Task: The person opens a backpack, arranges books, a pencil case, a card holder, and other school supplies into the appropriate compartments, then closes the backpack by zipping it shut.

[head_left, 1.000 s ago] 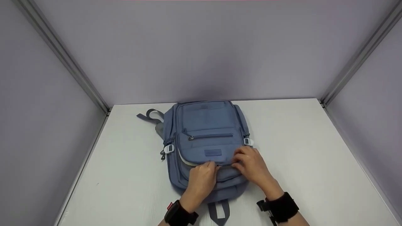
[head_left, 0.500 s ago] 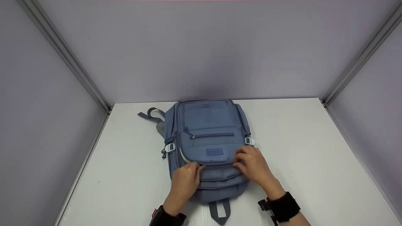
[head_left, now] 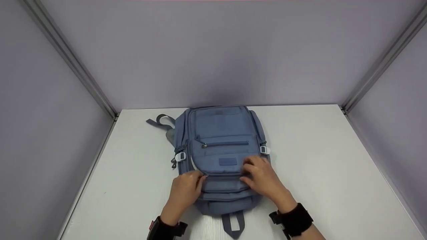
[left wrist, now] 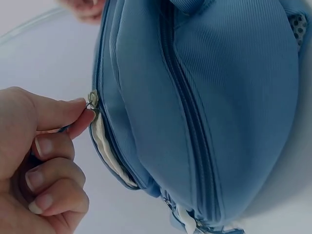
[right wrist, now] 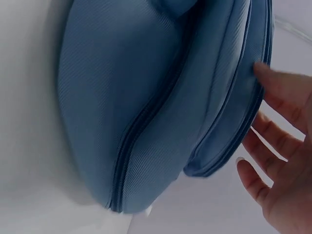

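A blue backpack [head_left: 220, 123] lies on its back with its front pocket facing up. My left hand [head_left: 185, 188] pinches the metal zipper pull [left wrist: 92, 102] of the front pocket between thumb and index finger. Its other fingers are curled in the left wrist view. Beyond the slider the pocket gapes, showing pale lining [left wrist: 109, 151]. At the pocket's near right edge, my right hand [head_left: 262, 176] touches the fabric, thumb below the zip and fingers loosely spread on the other side, as the right wrist view shows.
The backpack rests on a white table [head_left: 310, 150] against a grey back wall [head_left: 213, 50]. A top handle loop [head_left: 233, 226] points toward me. A strap end [head_left: 160, 121] sticks out at left, and white side buckles [head_left: 180, 156] flank the bag.
My left hand has drawn the zipper slider leftward along the front pocket's edge, and the pale gap has shrunk. My right hand has shifted slightly left, its thumb and fingers wider apart.
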`<state>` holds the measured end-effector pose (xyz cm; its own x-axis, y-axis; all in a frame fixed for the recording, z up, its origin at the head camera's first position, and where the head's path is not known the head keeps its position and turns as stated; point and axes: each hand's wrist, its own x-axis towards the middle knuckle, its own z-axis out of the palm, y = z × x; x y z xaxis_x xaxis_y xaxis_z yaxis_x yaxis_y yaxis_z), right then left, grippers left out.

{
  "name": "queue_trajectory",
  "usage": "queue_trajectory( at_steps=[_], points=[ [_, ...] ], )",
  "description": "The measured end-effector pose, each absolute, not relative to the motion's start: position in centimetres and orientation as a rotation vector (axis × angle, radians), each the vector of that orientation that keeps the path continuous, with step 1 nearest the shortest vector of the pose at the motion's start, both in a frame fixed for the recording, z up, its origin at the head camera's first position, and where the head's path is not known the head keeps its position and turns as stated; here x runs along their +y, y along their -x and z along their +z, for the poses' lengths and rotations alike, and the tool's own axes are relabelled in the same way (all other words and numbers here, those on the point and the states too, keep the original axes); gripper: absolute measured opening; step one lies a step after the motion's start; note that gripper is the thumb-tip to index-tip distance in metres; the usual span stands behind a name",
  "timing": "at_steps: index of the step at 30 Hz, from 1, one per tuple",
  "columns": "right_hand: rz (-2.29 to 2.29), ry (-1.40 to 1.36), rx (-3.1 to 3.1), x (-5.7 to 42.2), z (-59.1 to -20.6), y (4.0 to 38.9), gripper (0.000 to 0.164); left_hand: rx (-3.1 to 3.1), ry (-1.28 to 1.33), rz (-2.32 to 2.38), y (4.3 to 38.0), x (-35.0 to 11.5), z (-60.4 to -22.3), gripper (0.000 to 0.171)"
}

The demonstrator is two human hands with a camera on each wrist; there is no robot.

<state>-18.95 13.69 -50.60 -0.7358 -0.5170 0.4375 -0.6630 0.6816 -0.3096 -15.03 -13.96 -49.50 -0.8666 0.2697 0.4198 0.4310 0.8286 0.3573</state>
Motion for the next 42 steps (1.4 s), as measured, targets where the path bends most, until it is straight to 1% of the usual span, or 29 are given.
queue_trajectory(
  at_steps=[7,11,19,27,34,38,42],
  points=[
    [0.624,-1.004,-2.506,9.9,-50.8,18.7,0.02,-2.62,0.523,-0.575,15.3,-13.2,-49.3,0.013],
    [0.598,-1.007,-2.483,8.9,-51.0,18.7,0.019,-2.61,0.468,-0.579,15.2,-13.3,-49.2,0.013],
    [0.709,-1.003,-2.543,9.1,-51.0,18.6,0.015,-2.592,0.414,-0.668,15.2,-13.9,-49.2,0.01],
    [0.76,-1.012,-2.568,9.0,-51.0,18.4,0.014,-2.624,0.339,-0.656,14.7,-14.2,-49.0,0.009],
    [0.747,-1.015,-2.574,8.9,-51.0,18.1,0.013,-2.649,0.274,-0.549,14.6,-14.9,-49.3,0.017],
    [0.746,-1.022,-2.565,8.9,-51.0,18.2,0.013,-2.635,0.264,-0.519,15.0,-15.4,-49.6,0.017],
    [0.741,-1.034,-2.558,8.9,-51.1,18.2,0.014,-2.613,0.27,-0.501,15.4,-16.0,-49.8,0.021]
  ],
)
